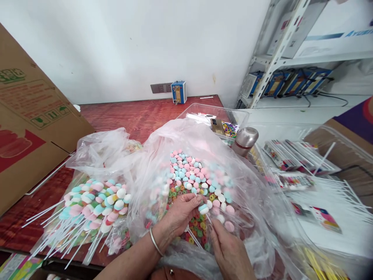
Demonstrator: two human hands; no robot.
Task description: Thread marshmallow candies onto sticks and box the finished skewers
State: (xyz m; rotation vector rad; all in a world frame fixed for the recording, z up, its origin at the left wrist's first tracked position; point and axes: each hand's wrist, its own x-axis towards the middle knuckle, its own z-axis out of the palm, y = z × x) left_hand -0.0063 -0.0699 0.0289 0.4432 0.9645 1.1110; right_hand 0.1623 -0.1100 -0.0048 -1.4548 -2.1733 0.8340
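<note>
My right hand (229,249) pinches a thin white stick (208,218) whose upper end meets a blue and white marshmallow (203,209). Beside that marshmallow, the thumb and forefinger of my left hand (183,213) are pressed together; what lies between them is hidden. More white sticks (194,238) show below my left hand, and I cannot tell whether it grips them. Both hands are over a big open clear bag (233,163) of loose pink, blue and white marshmallows (186,171) and small coloured ring candies (198,227).
Left of the bag lies a pile of candy skewers (94,204) on white sticks. A cardboard box (37,112) stands at far left. Behind the bag are a clear plastic bin (198,107), a phone (217,126) and a steel flask (244,140). Packets and sticks (344,198) lie at right.
</note>
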